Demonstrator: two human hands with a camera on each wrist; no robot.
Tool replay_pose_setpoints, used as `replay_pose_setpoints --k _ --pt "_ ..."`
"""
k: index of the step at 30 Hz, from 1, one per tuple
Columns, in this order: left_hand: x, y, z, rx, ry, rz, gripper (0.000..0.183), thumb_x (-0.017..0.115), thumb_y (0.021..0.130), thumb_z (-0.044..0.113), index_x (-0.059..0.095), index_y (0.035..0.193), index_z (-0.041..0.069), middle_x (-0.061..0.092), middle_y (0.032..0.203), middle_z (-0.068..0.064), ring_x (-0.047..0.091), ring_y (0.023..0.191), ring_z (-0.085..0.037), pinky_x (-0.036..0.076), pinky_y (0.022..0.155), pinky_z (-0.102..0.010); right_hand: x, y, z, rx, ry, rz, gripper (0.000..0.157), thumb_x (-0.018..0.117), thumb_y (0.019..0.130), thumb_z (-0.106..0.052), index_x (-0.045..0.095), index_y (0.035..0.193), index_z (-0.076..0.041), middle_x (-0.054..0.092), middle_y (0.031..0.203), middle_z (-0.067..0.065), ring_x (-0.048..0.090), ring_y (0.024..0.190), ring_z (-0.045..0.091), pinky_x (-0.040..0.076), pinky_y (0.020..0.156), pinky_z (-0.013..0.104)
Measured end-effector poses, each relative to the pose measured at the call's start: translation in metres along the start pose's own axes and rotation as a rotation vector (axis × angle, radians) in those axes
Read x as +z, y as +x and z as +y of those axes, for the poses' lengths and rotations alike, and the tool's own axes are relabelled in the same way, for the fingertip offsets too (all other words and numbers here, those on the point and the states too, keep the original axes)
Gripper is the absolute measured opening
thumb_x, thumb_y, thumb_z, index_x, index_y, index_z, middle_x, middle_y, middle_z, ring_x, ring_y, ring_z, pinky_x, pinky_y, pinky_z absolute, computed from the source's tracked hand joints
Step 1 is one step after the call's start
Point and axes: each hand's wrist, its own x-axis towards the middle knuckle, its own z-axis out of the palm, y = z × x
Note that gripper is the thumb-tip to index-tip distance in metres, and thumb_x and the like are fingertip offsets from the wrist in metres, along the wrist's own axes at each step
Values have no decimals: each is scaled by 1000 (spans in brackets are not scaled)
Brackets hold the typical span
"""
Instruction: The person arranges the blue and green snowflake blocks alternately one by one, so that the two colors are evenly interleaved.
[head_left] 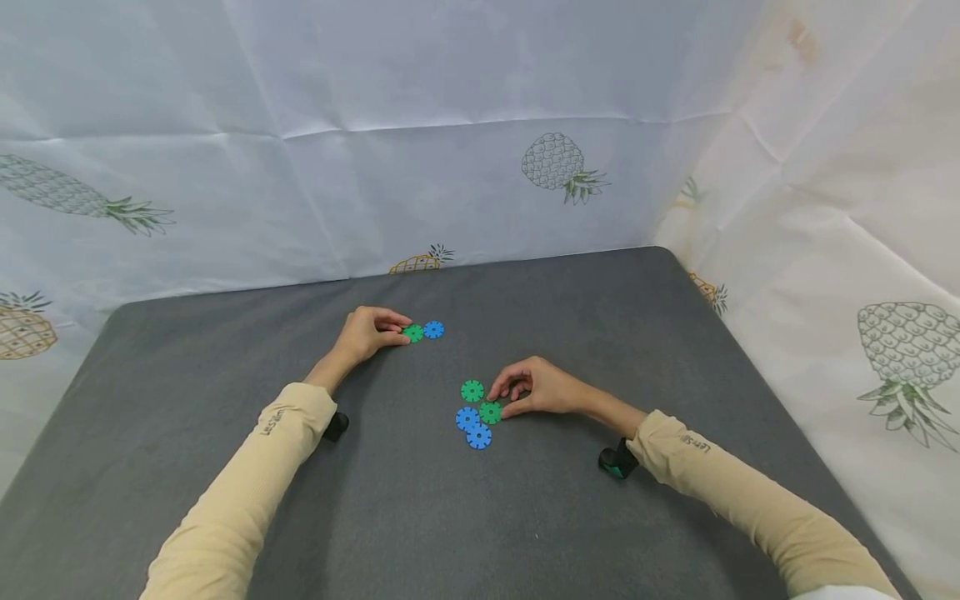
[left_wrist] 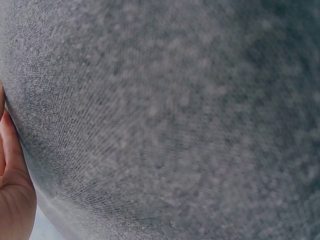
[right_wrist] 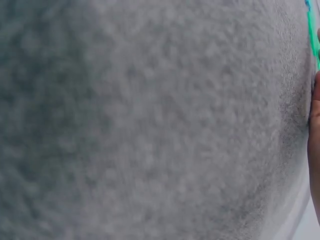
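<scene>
- Pineapple-print cloth (head_left: 450,200) hangs behind the grey table (head_left: 555,517).
- Left hand (head_left: 365,334) pinches a green disc (head_left: 414,333) beside a blue disc (head_left: 434,330).
- Right hand (head_left: 547,387) seems to pinch another green disc (head_left: 490,413).

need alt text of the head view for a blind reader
A person's left grip pinches a green disc beside a blue disc on a grey table; the right grip touches another green disc near one more green disc and two blue discs.

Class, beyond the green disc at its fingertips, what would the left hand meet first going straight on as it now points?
Most likely the blue disc just past the green disc, in line with the left hand; whether the discs touch is unclear.
</scene>
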Motion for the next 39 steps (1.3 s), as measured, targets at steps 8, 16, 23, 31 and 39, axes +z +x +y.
replay_pose_setpoints --k 8,16,23,31,39 --pt "0 -2 0 1 3 10 28 76 83 7 71 109 -2 71 98 -17 66 90 -28 54 78 -39 4 3 1 -45 100 -28 35 75 78 6 64 110 11 64 110 24 62 104 31 51 90 35" --pt "0 0 0 7 0 9 28 75 83 7 71 109 -2 71 98 -17 67 90 -27 54 78 -39 4 6 0 -57 97 -31 34 77 76 5 66 108 9 67 108 20 65 101 24 52 88 35" --pt "1 0 0 5 -8 7 28 75 83 7 71 110 -2 71 98 -17 66 90 -28 53 78 -39 3 5 -1 -64 73 -76 34 78 75 2 67 106 8 68 104 19 66 98 26 53 86 36" --pt "0 0 -1 4 -12 10 29 75 83 7 71 110 -2 71 99 -17 66 90 -27 53 78 -38 4 0 2 -55 79 -128 46 80 73 0 64 116 6 65 116 18 61 111 25 48 95 33" --pt "0 0 -1 6 -13 15 29 76 82 6 71 110 -3 71 99 -17 66 90 -26 54 77 -36 6 -3 1 -88 6 -98 43 81 74 -3 66 113 3 67 113 14 63 107 19 50 91 32"
